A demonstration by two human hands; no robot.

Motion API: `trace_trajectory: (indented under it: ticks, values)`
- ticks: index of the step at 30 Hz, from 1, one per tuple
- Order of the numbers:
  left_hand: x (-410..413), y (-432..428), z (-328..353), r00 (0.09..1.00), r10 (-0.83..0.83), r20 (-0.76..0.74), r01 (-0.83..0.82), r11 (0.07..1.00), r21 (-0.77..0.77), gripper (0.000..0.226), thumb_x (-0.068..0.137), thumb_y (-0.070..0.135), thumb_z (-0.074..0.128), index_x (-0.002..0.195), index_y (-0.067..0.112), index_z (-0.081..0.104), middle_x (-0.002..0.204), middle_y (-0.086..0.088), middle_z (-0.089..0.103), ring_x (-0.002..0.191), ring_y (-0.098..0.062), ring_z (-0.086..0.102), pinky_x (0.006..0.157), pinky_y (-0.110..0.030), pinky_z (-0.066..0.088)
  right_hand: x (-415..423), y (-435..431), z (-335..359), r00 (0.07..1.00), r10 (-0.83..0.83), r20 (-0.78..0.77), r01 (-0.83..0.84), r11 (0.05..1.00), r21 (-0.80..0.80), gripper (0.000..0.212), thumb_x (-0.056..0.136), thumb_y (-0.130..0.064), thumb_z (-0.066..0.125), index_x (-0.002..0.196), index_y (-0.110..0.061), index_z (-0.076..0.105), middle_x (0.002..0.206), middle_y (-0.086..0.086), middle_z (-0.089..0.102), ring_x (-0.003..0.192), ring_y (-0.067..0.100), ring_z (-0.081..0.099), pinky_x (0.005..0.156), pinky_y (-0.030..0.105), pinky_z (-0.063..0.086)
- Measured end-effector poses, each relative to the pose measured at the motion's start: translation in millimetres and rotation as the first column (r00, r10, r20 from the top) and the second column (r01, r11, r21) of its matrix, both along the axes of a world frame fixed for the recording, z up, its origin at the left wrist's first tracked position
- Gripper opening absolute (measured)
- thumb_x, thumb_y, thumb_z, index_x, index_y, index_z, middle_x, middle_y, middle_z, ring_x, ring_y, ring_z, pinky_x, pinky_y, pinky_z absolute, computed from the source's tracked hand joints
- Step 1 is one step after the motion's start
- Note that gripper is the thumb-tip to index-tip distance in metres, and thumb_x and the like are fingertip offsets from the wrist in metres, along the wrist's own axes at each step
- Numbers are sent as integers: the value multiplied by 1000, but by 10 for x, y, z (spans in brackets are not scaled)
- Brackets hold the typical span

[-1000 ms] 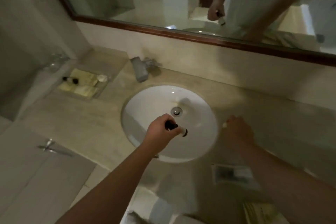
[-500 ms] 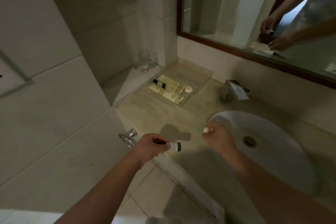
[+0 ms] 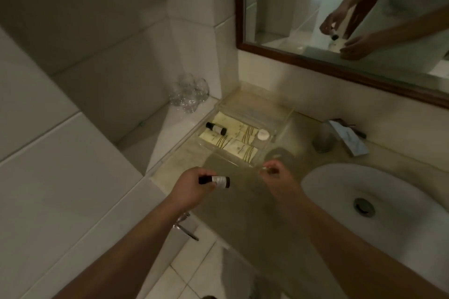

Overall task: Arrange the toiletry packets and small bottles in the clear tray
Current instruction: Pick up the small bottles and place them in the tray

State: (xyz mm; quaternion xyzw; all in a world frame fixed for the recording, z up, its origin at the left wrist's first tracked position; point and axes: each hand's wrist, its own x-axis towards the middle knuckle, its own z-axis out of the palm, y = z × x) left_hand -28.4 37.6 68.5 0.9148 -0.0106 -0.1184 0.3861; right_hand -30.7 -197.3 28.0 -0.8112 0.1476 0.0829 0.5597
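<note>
Toiletry packets (image 3: 233,139), cream with gold stripes, lie flat side by side in the clear tray (image 3: 279,128), which sits on the beige counter (image 3: 230,201) in the corner under the mirror (image 3: 340,19). A small dark bottle (image 3: 216,128) with a white label lies across the packets at the tray's far left, and a round white cap (image 3: 263,134) rests at their right end. The left hand (image 3: 192,189) is closed around a second small bottle (image 3: 217,181), held sideways above the counter, just short of the tray's near edge. The right hand (image 3: 277,177) pinches a small whitish item (image 3: 264,167) between its fingertips beside the tray's near corner; what it is cannot be told. Drinking glasses (image 3: 189,92) stand on the ledge to the left, the white sink (image 3: 340,189) to the right.
</note>
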Motion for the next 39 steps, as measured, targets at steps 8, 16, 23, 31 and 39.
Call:
trace_trajectory:
  ticks: [8, 16, 23, 31, 39]
  values:
    - [1161, -126, -100, 958, -195, 212, 182, 980, 78, 28, 79, 8, 73, 106, 12, 72, 101, -7, 67, 88, -15, 60, 78, -24, 45, 525, -91, 70, 996, -88, -22, 82, 976, -201, 20, 87, -33, 63, 104, -32, 54, 92, -18, 58, 85, 13, 62, 77, 35, 54]
    - [2287, -305, -586, 877, -423, 229, 374, 899, 228, 26, 77, 26, 66, 103, 25, 71, 99, 2, 71, 89, -25, 61, 79, -44, 51, 895, 31, 122, 995, -74, 71, 97, 899, -426, 52, 82, -29, 74, 128, -31, 50, 115, -13, 61, 96, 8, 61, 76, 24, 51]
    - [2550, -361, -781, 841, -521, 148, 466, 835, 293, 28, 83, 26, 63, 110, 28, 70, 105, 3, 70, 99, -26, 52, 86, -39, 41, 1240, 200, 38, 993, -111, 44, 118, 844, -524, 46, 80, -23, 74, 121, -32, 54, 118, -7, 58, 107, 14, 55, 90, 33, 52]
    - [2594, -318, -808, 832, -537, 139, 485, 826, 286, 33, 84, 27, 66, 117, 31, 66, 117, 7, 67, 112, -24, 43, 93, -36, 32, 1431, 245, -51, 984, -174, -28, 163, 959, -230, 12, 96, -27, 56, 106, -29, 62, 98, -13, 64, 87, 3, 63, 68, 17, 51]
    - [2503, -345, -824, 787, -599, 150, 534, 782, 321, 32, 84, 32, 66, 116, 32, 64, 117, 10, 64, 111, -20, 42, 103, -41, 30, 1568, 172, -158, 986, -146, -76, 89, 859, -504, 28, 95, -31, 59, 119, -20, 64, 102, 0, 70, 86, 11, 64, 72, 25, 49]
